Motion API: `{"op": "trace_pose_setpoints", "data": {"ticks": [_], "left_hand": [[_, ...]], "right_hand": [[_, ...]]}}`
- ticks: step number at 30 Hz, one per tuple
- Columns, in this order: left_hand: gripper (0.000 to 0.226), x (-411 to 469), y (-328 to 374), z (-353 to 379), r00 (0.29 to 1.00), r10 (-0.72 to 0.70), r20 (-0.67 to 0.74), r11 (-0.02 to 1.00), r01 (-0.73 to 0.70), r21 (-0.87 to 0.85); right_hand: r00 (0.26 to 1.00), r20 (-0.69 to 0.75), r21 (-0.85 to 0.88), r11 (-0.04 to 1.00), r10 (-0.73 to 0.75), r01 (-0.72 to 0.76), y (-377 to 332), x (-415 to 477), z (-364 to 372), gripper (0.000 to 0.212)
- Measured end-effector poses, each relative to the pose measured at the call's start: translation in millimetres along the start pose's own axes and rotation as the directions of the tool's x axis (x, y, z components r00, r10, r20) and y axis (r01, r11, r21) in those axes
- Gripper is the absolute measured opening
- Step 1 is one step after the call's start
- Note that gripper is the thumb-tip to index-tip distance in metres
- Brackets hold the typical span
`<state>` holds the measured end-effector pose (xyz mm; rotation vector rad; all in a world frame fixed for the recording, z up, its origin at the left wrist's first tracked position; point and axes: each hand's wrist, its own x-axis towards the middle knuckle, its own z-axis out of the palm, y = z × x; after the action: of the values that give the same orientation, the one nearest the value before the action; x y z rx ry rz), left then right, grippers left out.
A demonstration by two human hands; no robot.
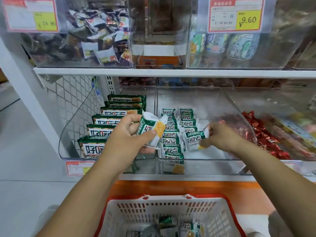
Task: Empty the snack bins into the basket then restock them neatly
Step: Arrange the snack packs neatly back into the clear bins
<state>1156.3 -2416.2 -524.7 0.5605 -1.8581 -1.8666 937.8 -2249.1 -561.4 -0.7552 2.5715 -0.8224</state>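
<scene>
My left hand [127,132] holds a few small green-and-white snack packets [152,130] above the divide between two clear bins. My right hand [220,136] is inside the middle clear bin [201,165], pinching one small packet [194,140] beside two neat rows of the same packets [171,139]. The left bin [68,127] holds a row of larger green-and-white packs [106,124]. Below, a white basket with a red rim [227,218] holds several small packets [186,228].
A bin of red-wrapped sweets [266,137] stands to the right. The upper shelf [171,72] carries more clear bins with mixed snacks [95,40] and yellow price tags [236,15]. An orange ledge [171,187] runs under the lower shelf.
</scene>
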Motion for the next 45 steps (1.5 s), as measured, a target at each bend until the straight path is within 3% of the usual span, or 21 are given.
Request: {"op": "trace_pose_setpoints", "data": {"ticks": [5,13,14,16,19,24,26,30,34,38,43,45], "left_hand": [[0.033,0.8,-0.3,-1.5,1.000,-0.013,-0.012,1.000,0.013,-0.007],[0.039,-2.6,0.3,-0.7,1.000,-0.017,0.016,0.997,0.016,0.071],[0.039,-2.9,-0.2,0.3,1.000,-0.020,0.022,0.995,0.018,0.103],[0.037,-3.4,-1.1,4.1,0.999,-0.033,0.031,0.985,0.027,0.170],[0.034,-5.6,-0.7,12.6,0.998,-0.038,0.046,0.966,0.025,0.258],[0.033,-14.1,-0.6,23.7,0.996,0.013,0.093,0.950,-0.041,0.310],[0.037,-16.8,-2.5,21.3,0.995,0.073,0.064,0.919,-0.092,0.384],[0.060,-12.4,-9.5,5.7,0.971,0.239,-0.002,0.733,-0.179,0.656],[0.073,-7.9,-25.8,0.4,0.990,0.124,0.064,0.658,-0.131,0.742],[0.070,-5.8,-39.3,1.8,0.989,0.064,0.134,0.555,-0.147,0.819],[0.071,-3.5,-41.1,2.3,0.987,0.088,0.132,0.567,-0.159,0.808],[0.070,-4.4,-41.1,2.6,0.986,0.097,0.138,0.572,-0.169,0.803]], "right_hand": [[0.990,0.134,-0.069,0.997,0.050,-0.042,2.3,10.9,19.5,0.038],[0.995,0.096,-0.319,0.946,-0.025,0.055,-6.0,5.8,9.0,0.044],[0.997,0.044,-0.290,0.954,-0.067,0.077,-11.9,-0.4,2.5,0.044],[0.987,-0.027,-0.013,0.987,-0.157,0.157,-29.7,-19.1,-9.1,0.036],[0.951,0.144,0.502,0.848,-0.275,0.170,-63.1,-65.6,-12.7,0.029],[0.934,0.130,0.590,0.783,-0.334,0.198,-70.4,-86.8,-1.8,0.021],[0.960,0.049,0.567,0.799,-0.275,0.200,-61.3,-77.6,-8.7,0.022],[0.988,-0.083,0.396,0.906,-0.128,0.151,-24.6,-49.3,-26.2,0.030],[0.995,0.067,0.054,0.996,-0.077,0.073,1.6,-27.2,-13.1,0.028],[0.986,0.159,-0.012,0.998,-0.059,0.062,4.3,-13.4,2.5,0.024],[0.975,0.212,-0.253,0.959,-0.071,0.125,5.9,-3.0,12.1,0.023],[0.975,0.211,-0.273,0.954,-0.063,0.121,5.8,-2.4,12.6,0.025]]}}
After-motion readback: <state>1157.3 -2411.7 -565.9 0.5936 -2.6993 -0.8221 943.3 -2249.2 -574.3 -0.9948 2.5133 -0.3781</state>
